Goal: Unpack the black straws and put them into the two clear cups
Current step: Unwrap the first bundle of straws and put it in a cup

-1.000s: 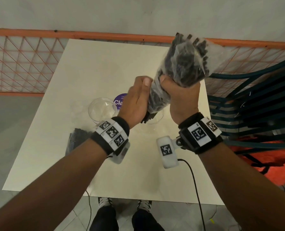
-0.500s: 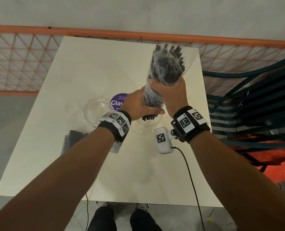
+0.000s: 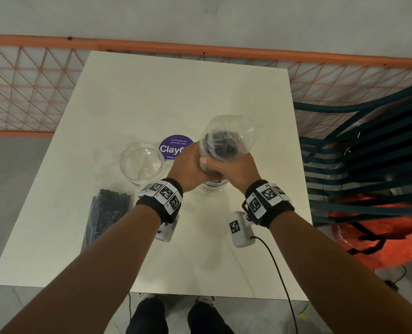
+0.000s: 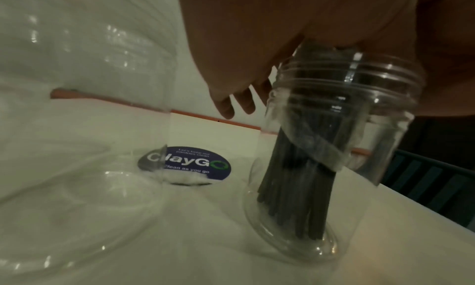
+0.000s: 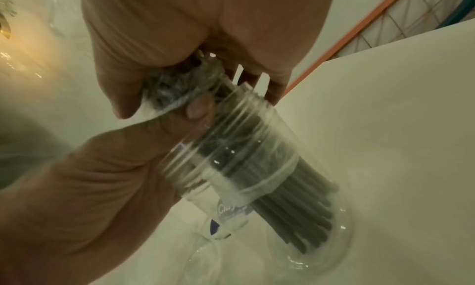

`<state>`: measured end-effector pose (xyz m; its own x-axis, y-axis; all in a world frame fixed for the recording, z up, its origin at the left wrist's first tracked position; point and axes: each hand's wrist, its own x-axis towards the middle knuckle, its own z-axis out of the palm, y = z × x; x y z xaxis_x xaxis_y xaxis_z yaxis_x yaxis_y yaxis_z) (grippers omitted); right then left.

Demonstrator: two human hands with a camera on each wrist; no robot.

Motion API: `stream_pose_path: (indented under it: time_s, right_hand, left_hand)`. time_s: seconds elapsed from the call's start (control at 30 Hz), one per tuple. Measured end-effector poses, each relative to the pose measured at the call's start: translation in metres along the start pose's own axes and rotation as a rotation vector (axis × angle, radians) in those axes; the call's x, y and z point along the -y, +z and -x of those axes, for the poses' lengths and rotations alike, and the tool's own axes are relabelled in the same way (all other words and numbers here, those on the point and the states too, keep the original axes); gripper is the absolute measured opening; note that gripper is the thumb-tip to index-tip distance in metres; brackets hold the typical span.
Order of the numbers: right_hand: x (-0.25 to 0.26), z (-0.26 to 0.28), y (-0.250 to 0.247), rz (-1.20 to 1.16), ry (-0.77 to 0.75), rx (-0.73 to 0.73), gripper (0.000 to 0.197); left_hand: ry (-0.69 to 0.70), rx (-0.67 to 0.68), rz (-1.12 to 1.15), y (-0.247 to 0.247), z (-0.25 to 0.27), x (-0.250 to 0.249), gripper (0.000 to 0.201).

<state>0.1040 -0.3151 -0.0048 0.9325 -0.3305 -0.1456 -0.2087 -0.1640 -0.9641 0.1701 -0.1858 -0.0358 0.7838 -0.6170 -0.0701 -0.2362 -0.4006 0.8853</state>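
A clear plastic bag of black straws point(image 3: 221, 143) stands upright, its open lower end inside the right clear cup point(image 3: 209, 189). My left hand point(image 3: 191, 163) and right hand point(image 3: 226, 166) both grip the bag just above the cup's rim. In the wrist views the bare straw ends point(image 4: 303, 187) point(image 5: 303, 200) reach down to the cup's bottom point(image 4: 295, 242), with the bag's edge partway down inside the cup point(image 5: 331, 255). The left clear cup point(image 3: 142, 162) stands empty. A second pack of black straws point(image 3: 108, 213) lies flat at the table's left.
A purple round sticker point(image 3: 172, 147) sits on the white table point(image 3: 176, 92) behind the cups. An orange mesh fence point(image 3: 26, 88) runs along the far side. Dark green slatted chairs point(image 3: 368, 153) and an orange object stand at the right. A cable point(image 3: 279, 273) trails from my right wrist.
Both hands have lowered the bag of straws from above the table down into the right cup, and the bundle has turned upright.
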Motion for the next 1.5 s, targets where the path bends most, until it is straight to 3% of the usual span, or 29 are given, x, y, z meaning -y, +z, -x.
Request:
stream_pose_path:
  time_s: [0.23,0.37,0.47,0.53,0.67,0.87,1.03,1.13,1.23,1.3,1.4,1.5]
  right_hand:
    - [-0.006,0.011,-0.005,-0.002,-0.013,0.001,0.044]
    - [-0.01,0.012,-0.005,0.005,-0.015,-0.011,0.042]
    - [-0.014,0.016,-0.003,0.191,-0.02,0.037,0.063]
    - [-0.009,0.019,-0.003,0.258,-0.093,0.055,0.046]
    - [0.007,0.014,-0.012,0.225,-0.126,0.018,0.038]
    - [0.018,0.013,-0.023,0.215,-0.115,-0.018,0.037]
    - [0.022,0.012,-0.023,0.194,-0.116,-0.033,0.052]
    - [0.026,0.011,-0.021,0.169,-0.106,-0.04,0.046]
    - [0.032,0.008,-0.02,0.177,-0.114,-0.072,0.033]
    - [0.039,0.007,-0.022,0.149,-0.156,-0.135,0.04]
    - [0.055,0.001,-0.029,0.08,-0.202,-0.212,0.017]
    - [0.072,-0.004,-0.035,0.032,-0.249,-0.272,0.007]
  left_hand:
    - [0.001,0.033,0.003,0.0,0.009,0.007,0.075]
    - [-0.038,0.092,0.216,-0.012,0.021,0.007,0.109]
    - [0.036,0.08,0.275,-0.016,0.03,-0.012,0.108]
    - [0.045,0.0,0.232,-0.012,0.031,-0.029,0.098]
    - [0.122,-0.216,0.037,-0.009,0.022,-0.045,0.041]
    - [0.286,-0.185,0.101,-0.024,0.011,-0.066,0.025]
    - [0.266,-0.189,0.012,-0.031,0.007,-0.069,0.013]
    - [0.192,-0.15,0.204,-0.034,0.009,-0.081,0.02]
    - [0.213,-0.13,0.276,-0.038,0.011,-0.086,0.05]
    - [0.215,-0.147,0.24,-0.043,0.012,-0.082,0.076]
    - [0.122,-0.097,0.152,-0.047,0.011,-0.07,0.1]
    - [0.056,-0.036,-0.004,-0.038,0.008,-0.051,0.099]
